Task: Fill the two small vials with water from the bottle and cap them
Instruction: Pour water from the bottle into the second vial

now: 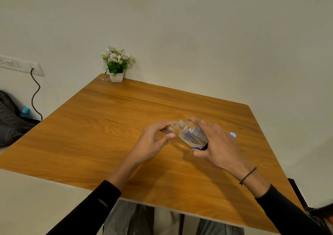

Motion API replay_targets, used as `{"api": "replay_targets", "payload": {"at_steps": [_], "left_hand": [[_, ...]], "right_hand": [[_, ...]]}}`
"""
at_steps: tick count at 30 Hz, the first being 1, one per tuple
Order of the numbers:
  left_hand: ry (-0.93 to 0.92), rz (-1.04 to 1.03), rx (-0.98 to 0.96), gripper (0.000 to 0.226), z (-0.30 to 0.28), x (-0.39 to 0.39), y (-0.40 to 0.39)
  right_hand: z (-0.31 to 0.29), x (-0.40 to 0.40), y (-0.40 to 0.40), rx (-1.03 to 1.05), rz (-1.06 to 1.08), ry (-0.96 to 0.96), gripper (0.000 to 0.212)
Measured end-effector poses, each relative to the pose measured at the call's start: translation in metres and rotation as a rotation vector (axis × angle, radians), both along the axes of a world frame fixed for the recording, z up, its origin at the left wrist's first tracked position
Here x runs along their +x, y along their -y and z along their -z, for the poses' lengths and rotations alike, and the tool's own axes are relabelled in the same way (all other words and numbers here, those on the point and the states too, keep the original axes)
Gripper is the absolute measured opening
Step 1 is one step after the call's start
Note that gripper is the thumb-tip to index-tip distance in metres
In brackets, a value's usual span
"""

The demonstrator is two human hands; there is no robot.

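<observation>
My right hand (216, 142) grips a clear plastic water bottle (191, 133) with a printed label, tilted so its open threaded neck points left and touches the mouth of a small clear vial (171, 128). My left hand (153, 141) holds that vial between thumb and fingers, above the wooden table (108, 126). The bottle is partly full of water. A pale blue cap (233, 135) lies on the table just behind my right hand. A second vial is not visible.
A small white pot of white flowers (116, 65) stands at the table's far left corner, with a small clear object (105, 79) beside it. A wall socket (18, 65) with a dark cable is at left. A dark bag (10, 119) lies on the floor.
</observation>
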State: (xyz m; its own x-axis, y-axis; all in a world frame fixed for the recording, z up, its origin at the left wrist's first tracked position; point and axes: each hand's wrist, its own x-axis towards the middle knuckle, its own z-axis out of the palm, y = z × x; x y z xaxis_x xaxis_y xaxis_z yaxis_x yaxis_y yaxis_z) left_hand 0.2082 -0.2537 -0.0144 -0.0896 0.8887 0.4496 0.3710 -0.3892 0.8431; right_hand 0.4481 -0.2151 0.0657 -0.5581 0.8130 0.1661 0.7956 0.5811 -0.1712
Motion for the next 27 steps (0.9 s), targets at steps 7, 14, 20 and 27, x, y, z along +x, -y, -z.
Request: {"api": "replay_targets", "payload": {"at_steps": [7, 14, 20, 27], "left_hand": [[0.013, 0.039, -0.011, 0.038, 0.003, -0.001, 0.000], [-0.021, 0.008, 0.025, 0.040, 0.005, 0.000, 0.002], [-0.090, -0.018, 0.053, 0.041, 0.013, -0.004, -0.003], [-0.100, -0.031, 0.046, 0.037, 0.011, -0.002, 0.000]], "right_hand": [[-0.008, 0.000, -0.002, 0.029, -0.011, 0.095, 0.102], [-0.013, -0.001, 0.000, 0.029, -0.020, 0.133, 0.103], [-0.017, 0.000, 0.000, 0.037, -0.026, 0.163, 0.103], [-0.020, 0.000, 0.000, 0.037, -0.033, 0.185, 0.103]]}}
